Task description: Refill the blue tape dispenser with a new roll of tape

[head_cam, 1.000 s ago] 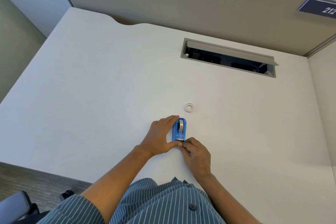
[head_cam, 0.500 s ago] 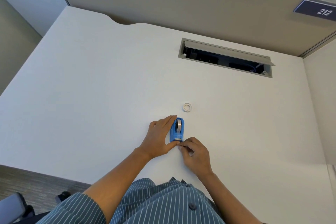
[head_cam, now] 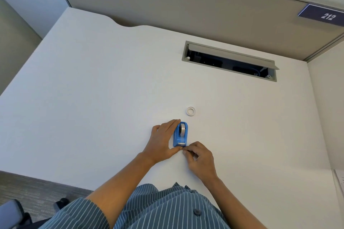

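Note:
The blue tape dispenser (head_cam: pixel 180 135) stands on the white desk (head_cam: pixel 93 98) with a roll of tape (head_cam: pixel 182 128) seated in it. My left hand (head_cam: pixel 162 140) wraps its left side, index finger along the far end and thumb at the near end. My right hand (head_cam: pixel 199 159) sits just below the cutter end, thumb and fingertips pinched together there, apparently on the tape end, which is too thin to see. A small white ring, an empty tape core (head_cam: pixel 190 111), lies flat on the desk a little beyond the dispenser.
An open cable hatch (head_cam: pixel 229 60) is recessed in the desk at the back right. A grey partition (head_cam: pixel 167 5) runs behind the desk, with a sign reading 212 (head_cam: pixel 324 16). A chair part (head_cam: pixel 13 212) shows at lower left over carpet.
My right hand has drawn back slightly toward me from the cutter end. The left hand and the dispenser stay where they were.

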